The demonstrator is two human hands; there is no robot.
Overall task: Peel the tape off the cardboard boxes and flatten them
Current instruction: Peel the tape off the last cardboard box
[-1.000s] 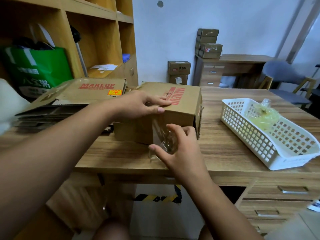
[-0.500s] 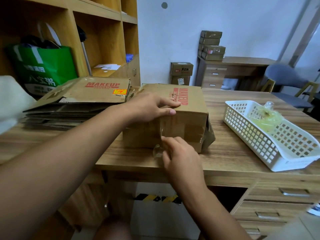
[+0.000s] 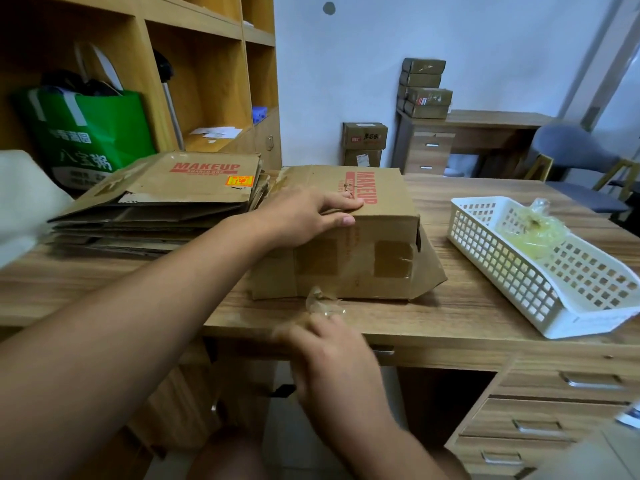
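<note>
Fingers [image 3: 336, 203] of our left hand [image 3: 304, 216] lie straight on the cardboard box [image 3: 381, 265], steadying it on the bench [image 3: 467, 306]. Our right hand [image 3: 332, 355], blurred, seems to pinch a peeled tape strip [image 3: 322, 301] just before it. We judge this box nearly stripped but unflattened. Flattened boxes [image 3: 156, 202] are stacked to its left, and the basket [image 3: 502, 268] holds wadded tape [image 3: 530, 230].

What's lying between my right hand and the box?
Crumpled clear tape, pinched by the right hand, over the desk just before the box; the head view shows it.
</note>
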